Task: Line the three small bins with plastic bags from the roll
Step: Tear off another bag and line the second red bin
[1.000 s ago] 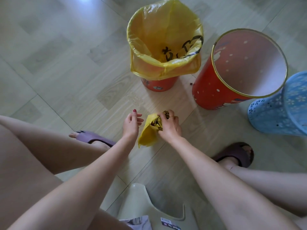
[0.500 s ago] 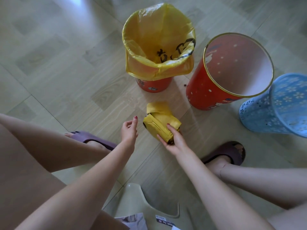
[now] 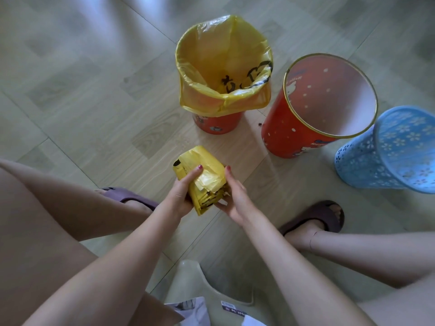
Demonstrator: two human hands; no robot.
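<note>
A flattened roll of yellow plastic bags [image 3: 204, 175] with black print is held above the floor between both hands. My left hand [image 3: 180, 194] grips its left side, fingers over the top. My right hand [image 3: 231, 198] cups its right side and underside. Three small bins stand beyond: a red bin [image 3: 217, 124] lined with a yellow bag [image 3: 223, 67] folded over its rim, an unlined red bin [image 3: 303, 128] with a gold rim, and an unlined blue perforated bin [image 3: 386, 156] at the right.
I sit on a pale plastic stool [image 3: 202, 285] over a wood-pattern tiled floor [image 3: 89, 95]. My feet in purple slippers rest left [image 3: 127, 196] and right [image 3: 315, 217]. Papers [image 3: 190, 309] lie under the stool. A few dark crumbs [image 3: 260, 124] lie between the red bins.
The roll was lifted from the floor toward me. My left hand, open before, now grips the roll's left side; my right hand has shifted under it.
</note>
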